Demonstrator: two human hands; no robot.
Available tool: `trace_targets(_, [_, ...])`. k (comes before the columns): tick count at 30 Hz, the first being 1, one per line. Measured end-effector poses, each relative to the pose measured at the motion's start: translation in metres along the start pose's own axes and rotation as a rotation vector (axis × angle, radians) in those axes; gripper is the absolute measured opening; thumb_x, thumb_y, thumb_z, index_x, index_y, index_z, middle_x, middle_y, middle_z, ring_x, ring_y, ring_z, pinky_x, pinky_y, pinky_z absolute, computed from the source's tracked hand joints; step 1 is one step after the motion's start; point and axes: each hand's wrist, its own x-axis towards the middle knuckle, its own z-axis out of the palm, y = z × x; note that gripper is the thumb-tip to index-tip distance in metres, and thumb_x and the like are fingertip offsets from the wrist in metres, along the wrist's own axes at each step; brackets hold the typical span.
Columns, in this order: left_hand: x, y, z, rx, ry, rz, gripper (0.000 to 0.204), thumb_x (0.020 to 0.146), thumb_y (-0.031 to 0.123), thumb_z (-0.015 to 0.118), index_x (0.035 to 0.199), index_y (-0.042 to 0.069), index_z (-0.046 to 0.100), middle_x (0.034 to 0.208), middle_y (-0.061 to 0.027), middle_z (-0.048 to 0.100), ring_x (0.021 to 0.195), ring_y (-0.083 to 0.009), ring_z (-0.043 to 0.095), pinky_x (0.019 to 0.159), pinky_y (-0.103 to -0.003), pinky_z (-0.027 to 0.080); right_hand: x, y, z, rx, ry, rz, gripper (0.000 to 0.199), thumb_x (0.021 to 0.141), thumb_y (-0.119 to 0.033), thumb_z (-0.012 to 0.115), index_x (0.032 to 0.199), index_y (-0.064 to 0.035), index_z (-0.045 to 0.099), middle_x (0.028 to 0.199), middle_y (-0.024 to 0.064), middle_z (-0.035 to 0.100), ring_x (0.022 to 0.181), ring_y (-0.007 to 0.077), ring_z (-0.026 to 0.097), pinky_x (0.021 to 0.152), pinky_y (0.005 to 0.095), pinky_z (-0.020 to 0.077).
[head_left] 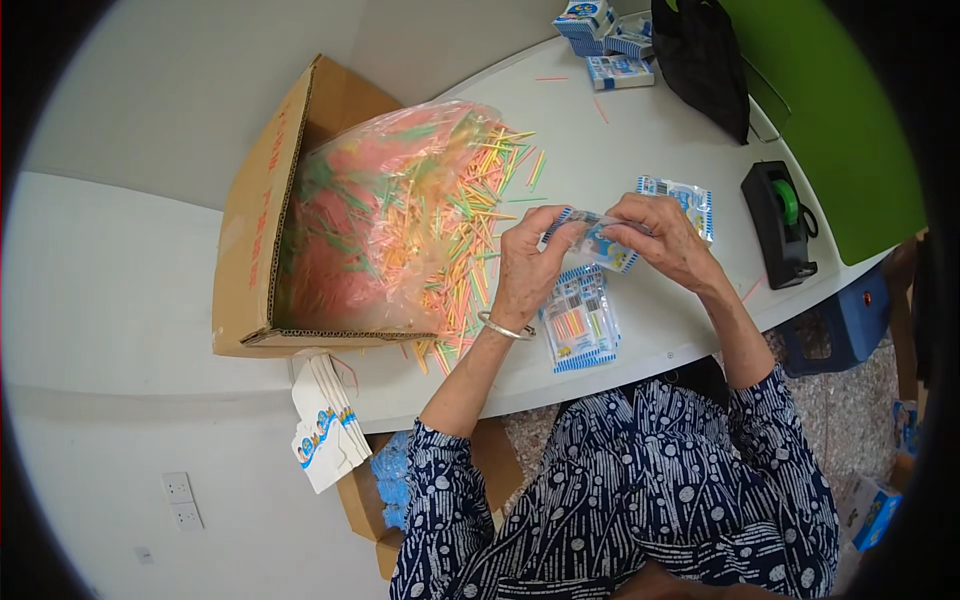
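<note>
Clear, blue-printed plastic was pinched at both ends: a small packet was held above the white table between the left hand and the right hand, each closed thumb-to-fingers upon it (whether its mouth was open could not be told). Had either pinch been loosened, or the film pulled too hard, it could have been dropped or torn. Nearer the body, an overlapped stack of packets could have been knocked askew by a lowered wrist. Another packet was partly hidden behind the right hand. Leftward, the way was blocked by a cardboard box and scattered coloured sticks, easily brushed aside by a forearm. Rightward, a black tape dispenser was set.
</note>
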Motion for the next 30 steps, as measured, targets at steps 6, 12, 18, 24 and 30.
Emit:
trace_targets(6, [0.001, -0.008, -0.004, 0.183, 0.047, 0.093, 0.015, 0.085, 0.009, 0.065, 0.096, -0.001, 0.067, 0.078, -0.0043, 0.066, 0.073, -0.0066, 0.057, 0.066, -0.023, 0.045, 0.001, 0.006, 0.011, -0.112, 0.041, -0.019, 0.019, 0.085, -0.016, 0.063, 0.080, 0.0019, 0.062, 0.067, 0.0112, 0.057, 0.062, 0.0241, 0.053, 0.060, 0.0357, 0.0410])
trace_targets(12, [0.011, -0.015, -0.010, 0.321, -0.058, 0.042, 0.016, 0.088, 0.011, 0.061, 0.098, -0.001, 0.066, 0.082, -0.0072, 0.067, 0.075, -0.0081, 0.059, 0.068, -0.023, 0.046, 0.003, 0.023, 0.023, -0.167, 0.184, -0.175, 0.022, 0.087, -0.018, 0.062, 0.077, 0.0018, 0.059, 0.066, 0.0108, 0.055, 0.058, 0.0245, 0.050, 0.057, 0.0359, 0.0385])
trace_targets(18, [0.068, -0.068, -0.069, 0.130, -0.097, 0.114, 0.025, 0.094, 0.017, 0.052, 0.108, -0.001, 0.062, 0.095, -0.0127, 0.067, 0.090, -0.0139, 0.063, 0.082, -0.027, 0.048, 0.009, 0.030, 0.018, -0.111, 0.168, -0.025, 0.028, 0.090, -0.020, 0.058, 0.074, 0.0027, 0.054, 0.063, 0.0146, 0.050, 0.055, 0.0257, 0.046, 0.056, 0.0385, 0.0368])
trace_targets(24, [0.097, -0.108, -0.113, 0.740, -0.051, 0.026, 0.028, 0.095, 0.014, 0.047, 0.117, -0.002, 0.055, 0.113, -0.0172, 0.062, 0.103, -0.0293, 0.060, 0.091, -0.035, 0.045, 0.010, 0.036, 0.025, -0.072, 0.176, 0.015, 0.031, 0.090, -0.020, 0.057, 0.071, 0.0031, 0.050, 0.062, 0.0139, 0.050, 0.055, 0.0236, 0.045, 0.056, 0.0374, 0.0371])
trace_targets(30, [0.117, -0.111, -0.129, 1.115, 0.172, 0.422, 0.027, 0.085, 0.005, 0.049, 0.111, 0.000, 0.055, 0.105, -0.0178, 0.058, 0.103, -0.0341, 0.053, 0.090, -0.042, 0.041, 0.008, 0.045, 0.025, -0.033, 0.223, 0.003, 0.030, 0.091, -0.019, 0.057, 0.071, 0.0029, 0.051, 0.059, 0.0097, 0.046, 0.053, 0.0180, 0.041, 0.054, 0.0333, 0.0346])
